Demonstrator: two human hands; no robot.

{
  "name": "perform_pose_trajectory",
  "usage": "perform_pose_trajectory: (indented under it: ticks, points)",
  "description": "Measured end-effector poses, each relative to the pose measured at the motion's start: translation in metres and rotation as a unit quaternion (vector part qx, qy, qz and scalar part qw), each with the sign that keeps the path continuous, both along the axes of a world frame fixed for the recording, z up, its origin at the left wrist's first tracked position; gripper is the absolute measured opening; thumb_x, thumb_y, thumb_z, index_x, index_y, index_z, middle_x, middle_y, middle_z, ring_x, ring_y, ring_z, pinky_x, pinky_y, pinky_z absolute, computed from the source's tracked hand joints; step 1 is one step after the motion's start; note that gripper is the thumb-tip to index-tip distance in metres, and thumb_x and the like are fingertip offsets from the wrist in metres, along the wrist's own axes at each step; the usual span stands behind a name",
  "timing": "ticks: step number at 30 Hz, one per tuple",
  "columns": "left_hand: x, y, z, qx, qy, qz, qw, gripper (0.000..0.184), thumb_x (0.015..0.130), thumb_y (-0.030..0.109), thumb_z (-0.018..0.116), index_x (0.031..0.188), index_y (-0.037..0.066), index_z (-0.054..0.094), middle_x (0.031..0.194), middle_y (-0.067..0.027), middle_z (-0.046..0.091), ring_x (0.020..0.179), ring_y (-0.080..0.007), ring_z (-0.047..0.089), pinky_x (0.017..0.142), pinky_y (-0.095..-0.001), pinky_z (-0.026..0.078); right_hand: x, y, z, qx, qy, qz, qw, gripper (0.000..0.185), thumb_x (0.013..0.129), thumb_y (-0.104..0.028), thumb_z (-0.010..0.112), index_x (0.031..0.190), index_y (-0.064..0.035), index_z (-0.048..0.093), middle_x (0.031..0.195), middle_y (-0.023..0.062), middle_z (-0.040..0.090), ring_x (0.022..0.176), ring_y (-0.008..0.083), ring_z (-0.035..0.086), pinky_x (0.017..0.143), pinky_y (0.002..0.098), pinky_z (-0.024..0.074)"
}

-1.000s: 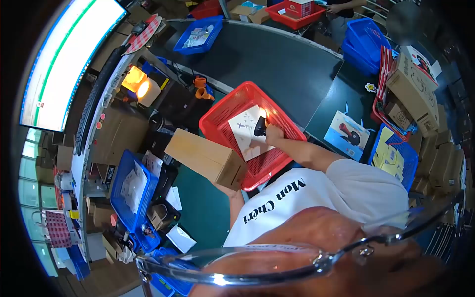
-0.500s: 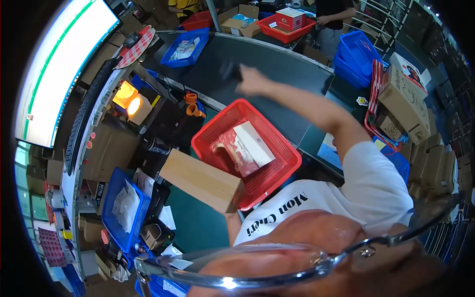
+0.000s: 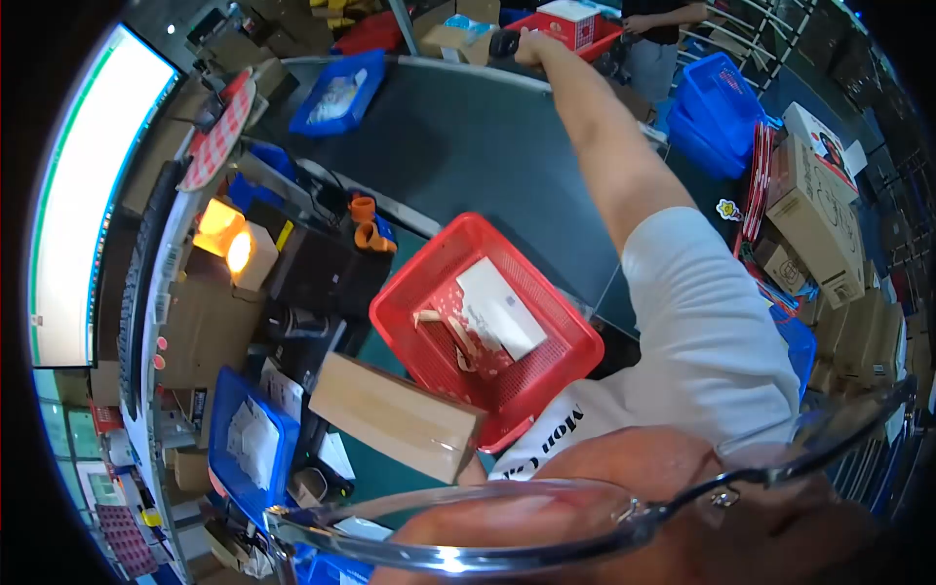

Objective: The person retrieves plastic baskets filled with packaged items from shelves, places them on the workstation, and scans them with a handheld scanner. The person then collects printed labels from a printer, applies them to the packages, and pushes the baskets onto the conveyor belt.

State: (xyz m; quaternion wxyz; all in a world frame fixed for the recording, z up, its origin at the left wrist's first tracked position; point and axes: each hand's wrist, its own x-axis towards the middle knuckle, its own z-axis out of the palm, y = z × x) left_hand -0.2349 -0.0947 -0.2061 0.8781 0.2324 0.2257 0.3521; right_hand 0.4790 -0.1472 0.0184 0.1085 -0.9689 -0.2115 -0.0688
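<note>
My right hand (image 3: 528,49) is stretched far out over the back edge of the dark worktop, closed around a black handheld device (image 3: 504,44). Close to my body, my left hand (image 3: 472,472) holds a long brown cardboard box (image 3: 395,414) at its near end; the box hides its fingers. Beside the box is a red plastic basket (image 3: 565,341). Inside it lie a white box (image 3: 502,310) and a red and white patterned package (image 3: 450,312), touching each other.
A blue tray (image 3: 339,93) stands at the worktop's back left. Stacked blue bins (image 3: 712,117) and cardboard boxes (image 3: 814,219) are on the right. On the left are a monitor (image 3: 93,195), a lit lamp (image 3: 222,232) and another blue basket (image 3: 255,444). A person (image 3: 663,29) stands at the back.
My right hand has moved from the basket up and away to the back with the black device. The white sheet or flat item seen over the basket earlier no longer covers the contents.
</note>
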Motion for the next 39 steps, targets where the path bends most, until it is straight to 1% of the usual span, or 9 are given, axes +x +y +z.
perform_pose_trajectory:
  ticks: [2, 4, 6, 7, 9, 19, 32, 36, 39]
  points:
    - [-0.001, -0.001, 0.003, -0.007, -0.007, 0.002, 1.000, 0.067, 0.092, 0.053, 0.045, 0.141, 0.009, 0.038, 0.140, -0.0104, 0.047, 0.125, -0.0293, 0.048, 0.103, -0.0469, 0.041, -0.003, -0.002, -0.007, -0.013, 0.109, 0.136, 0.985, 0.053, 0.076, -0.022, 0.060, 0.122, 0.0025, 0.056, 0.092, 0.0201, 0.069, 0.092, 0.0305, 0.066, 0.075, 0.0441, 0.0522]
    - [-0.006, -0.003, 0.009, -0.005, 0.000, 0.016, 1.000, 0.067, 0.092, 0.053, 0.046, 0.142, 0.009, 0.038, 0.140, -0.0104, 0.047, 0.125, -0.0293, 0.048, 0.103, -0.0470, 0.041, -0.136, -0.020, 0.036, 0.130, 0.332, 0.215, 0.909, 0.053, 0.088, -0.063, 0.053, 0.079, -0.0108, 0.055, 0.054, -0.0002, 0.048, 0.040, 0.0098, 0.044, 0.036, 0.0258, 0.0374]
    - [-0.014, -0.009, 0.016, -0.013, -0.001, 0.037, 0.999, 0.067, 0.092, 0.054, 0.046, 0.142, 0.009, 0.038, 0.140, -0.0103, 0.047, 0.125, -0.0293, 0.048, 0.103, -0.0471, 0.041, -0.194, -0.019, -0.021, 0.329, 0.588, 0.167, 0.719, 0.053, 0.084, -0.064, 0.058, 0.083, -0.0104, 0.055, 0.054, -0.0026, 0.045, 0.038, 0.0079, 0.043, 0.034, 0.0252, 0.0340]
    - [-0.015, -0.012, 0.017, -0.008, -0.005, 0.044, 0.999, 0.067, 0.092, 0.054, 0.046, 0.142, 0.009, 0.038, 0.140, -0.0103, 0.047, 0.125, -0.0293, 0.048, 0.103, -0.0471, 0.041, -0.246, -0.032, -0.032, 0.353, 0.665, 0.178, 0.633, 0.040, 0.084, -0.045, 0.066, 0.086, -0.0060, 0.055, 0.057, 0.0064, 0.055, 0.044, 0.0198, 0.054, 0.039, 0.0362, 0.0428]
    - [-0.015, -0.012, 0.022, -0.004, -0.018, 0.047, 0.999, 0.068, 0.092, 0.054, 0.046, 0.142, 0.009, 0.038, 0.140, -0.0103, 0.047, 0.125, -0.0294, 0.048, 0.103, -0.0471, 0.042, -0.342, -0.072, -0.077, 0.264, 0.626, 0.151, 0.718, 0.062, 0.087, -0.070, 0.047, 0.090, -0.0098, 0.062, 0.066, -0.0003, 0.060, 0.048, 0.0074, 0.055, 0.042, 0.0195, 0.0438]
    - [-0.018, -0.013, 0.028, 0.013, -0.051, 0.026, 0.998, 0.069, 0.091, 0.055, 0.048, 0.142, 0.010, 0.038, 0.139, -0.0100, 0.048, 0.124, -0.0295, 0.049, 0.102, -0.0474, 0.042, -0.428, -0.097, -0.185, 0.343, 0.672, -0.019, 0.656, 0.067, 0.087, -0.072, 0.040, 0.092, -0.0068, 0.052, 0.066, 0.0019, 0.048, 0.050, 0.0130, 0.051, 0.042, 0.0282, 0.0446]
    - [-0.023, -0.001, -0.008, -0.045, -0.085, -0.053, 0.994, 0.068, 0.090, 0.053, 0.051, 0.141, 0.009, 0.039, 0.137, -0.0114, 0.049, 0.122, -0.0305, 0.050, 0.102, -0.0482, 0.043, -0.432, -0.111, -0.155, 0.368, 0.677, -0.016, 0.638, 0.063, 0.088, -0.069, 0.043, 0.077, -0.0086, 0.054, 0.059, 0.0019, 0.052, 0.044, 0.0120, 0.051, 0.039, 0.0253, 0.0438]
    - [-0.017, -0.008, -0.003, -0.086, 0.048, -0.039, 0.994, 0.068, 0.090, 0.051, 0.051, 0.143, 0.010, 0.038, 0.138, -0.0110, 0.049, 0.122, -0.0321, 0.050, 0.102, -0.0483, 0.042, -0.429, -0.120, -0.154, 0.396, 0.686, -0.005, 0.610, 0.065, 0.086, -0.071, 0.046, 0.076, -0.0079, 0.055, 0.059, 0.0019, 0.051, 0.047, 0.0127, 0.052, 0.041, 0.0256, 0.0437]
    - [0.017, -0.017, 0.031, -0.043, 0.077, -0.056, 0.995, 0.060, 0.093, 0.042, 0.052, 0.140, 0.006, 0.041, 0.133, -0.0111, 0.054, 0.117, -0.0320, 0.054, 0.100, -0.0464, 0.043, -0.422, -0.136, -0.147, 0.398, 0.623, 0.052, 0.672, 0.057, 0.086, -0.062, 0.056, 0.089, -0.0061, 0.053, 0.059, 0.0018, 0.050, 0.046, 0.0119, 0.052, 0.042, 0.0265, 0.0443]
